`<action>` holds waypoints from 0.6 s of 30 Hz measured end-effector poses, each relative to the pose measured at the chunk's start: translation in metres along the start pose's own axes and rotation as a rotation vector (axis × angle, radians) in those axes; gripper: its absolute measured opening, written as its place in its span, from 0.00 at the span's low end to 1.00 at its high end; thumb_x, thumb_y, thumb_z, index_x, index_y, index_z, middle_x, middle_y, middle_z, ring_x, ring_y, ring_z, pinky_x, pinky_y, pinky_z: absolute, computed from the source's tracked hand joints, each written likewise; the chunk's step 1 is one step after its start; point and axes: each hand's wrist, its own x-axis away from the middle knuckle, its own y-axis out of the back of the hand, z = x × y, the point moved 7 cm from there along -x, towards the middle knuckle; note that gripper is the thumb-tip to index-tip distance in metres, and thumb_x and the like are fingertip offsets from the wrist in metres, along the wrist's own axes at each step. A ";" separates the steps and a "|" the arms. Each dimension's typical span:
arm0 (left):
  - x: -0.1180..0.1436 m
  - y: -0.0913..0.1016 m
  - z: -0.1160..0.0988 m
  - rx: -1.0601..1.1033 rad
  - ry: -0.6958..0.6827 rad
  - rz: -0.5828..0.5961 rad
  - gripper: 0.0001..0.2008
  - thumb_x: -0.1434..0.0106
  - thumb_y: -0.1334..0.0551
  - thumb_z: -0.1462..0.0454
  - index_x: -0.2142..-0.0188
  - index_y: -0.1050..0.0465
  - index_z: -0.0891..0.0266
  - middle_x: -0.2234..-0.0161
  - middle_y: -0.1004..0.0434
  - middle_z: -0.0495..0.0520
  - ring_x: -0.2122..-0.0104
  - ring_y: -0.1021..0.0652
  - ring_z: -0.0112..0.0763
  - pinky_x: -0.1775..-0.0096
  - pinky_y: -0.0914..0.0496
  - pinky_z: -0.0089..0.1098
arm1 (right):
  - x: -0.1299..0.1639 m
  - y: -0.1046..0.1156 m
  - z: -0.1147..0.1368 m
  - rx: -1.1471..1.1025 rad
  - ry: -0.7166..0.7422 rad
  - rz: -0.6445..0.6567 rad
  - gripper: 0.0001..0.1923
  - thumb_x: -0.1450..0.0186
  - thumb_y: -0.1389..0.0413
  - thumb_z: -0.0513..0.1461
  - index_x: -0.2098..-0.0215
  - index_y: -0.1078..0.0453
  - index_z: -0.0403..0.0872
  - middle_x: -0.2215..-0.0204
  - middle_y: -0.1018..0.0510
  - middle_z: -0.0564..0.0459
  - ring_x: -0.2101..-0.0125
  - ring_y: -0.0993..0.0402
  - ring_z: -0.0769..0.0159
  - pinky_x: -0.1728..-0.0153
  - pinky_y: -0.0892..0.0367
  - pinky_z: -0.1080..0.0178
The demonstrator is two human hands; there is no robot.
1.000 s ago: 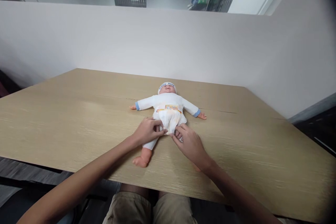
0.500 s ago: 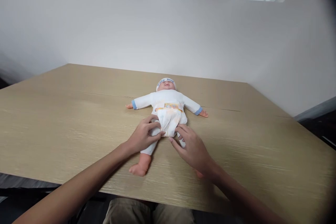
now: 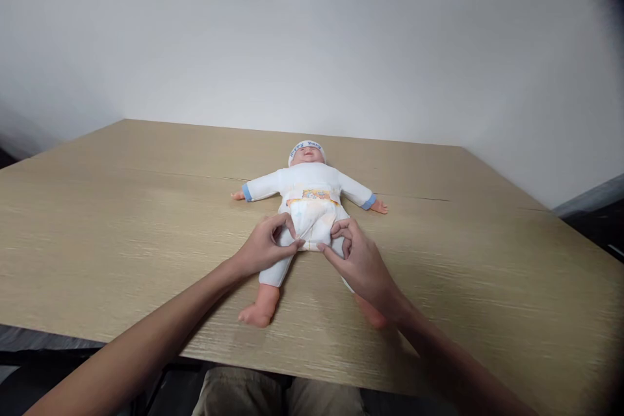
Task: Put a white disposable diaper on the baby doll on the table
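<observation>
A baby doll (image 3: 309,183) in a white suit with blue cuffs and a white cap lies on its back on the wooden table (image 3: 121,221), arms spread, feet toward me. It wears a white diaper (image 3: 312,214) with a colourful band at the waist. My left hand (image 3: 266,248) pinches the diaper's lower left edge at the doll's thigh. My right hand (image 3: 358,260) pinches the lower right edge and covers most of that leg. One bare foot (image 3: 254,316) shows near the table's front edge.
A white partition wall (image 3: 312,58) runs behind the table and along its right side. The table's front edge (image 3: 292,364) is just above my knees. A seam crosses the tabletop behind the doll.
Both hands have moved slightly up the diaper's leg edges and their fingers have curled into pinches. The view has shifted a little; the doll lies in the same spot.
</observation>
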 end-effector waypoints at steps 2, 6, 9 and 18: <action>0.000 0.000 0.005 0.044 0.020 -0.018 0.14 0.38 0.27 0.57 0.64 0.31 0.58 0.71 0.33 0.44 0.70 0.35 0.30 0.66 0.41 0.31 | 0.000 0.004 -0.004 -0.051 -0.030 -0.008 0.16 0.34 0.35 0.49 0.56 0.35 0.53 0.65 0.18 0.57 0.79 0.37 0.68 0.73 0.39 0.62; 0.004 0.000 0.019 0.134 0.091 -0.134 0.22 0.41 0.24 0.56 0.61 0.36 0.57 0.65 0.29 0.46 0.68 0.31 0.29 0.66 0.37 0.30 | 0.002 0.013 -0.006 -0.058 -0.068 -0.023 0.16 0.35 0.34 0.51 0.58 0.30 0.52 0.63 0.14 0.53 0.76 0.31 0.65 0.71 0.37 0.61; 0.010 0.000 0.026 0.186 0.156 -0.201 0.25 0.42 0.22 0.55 0.56 0.34 0.57 0.62 0.24 0.48 0.66 0.25 0.31 0.64 0.33 0.31 | 0.003 0.015 -0.004 0.006 -0.062 -0.020 0.13 0.34 0.34 0.50 0.59 0.25 0.52 0.62 0.13 0.52 0.75 0.27 0.63 0.70 0.36 0.59; 0.011 0.003 0.011 -0.056 0.153 -0.064 0.14 0.36 0.26 0.51 0.58 0.17 0.56 0.60 0.16 0.52 0.59 0.23 0.42 0.56 0.31 0.39 | 0.006 0.012 0.004 0.107 -0.019 0.027 0.12 0.32 0.37 0.50 0.57 0.18 0.53 0.66 0.14 0.52 0.71 0.24 0.58 0.68 0.35 0.58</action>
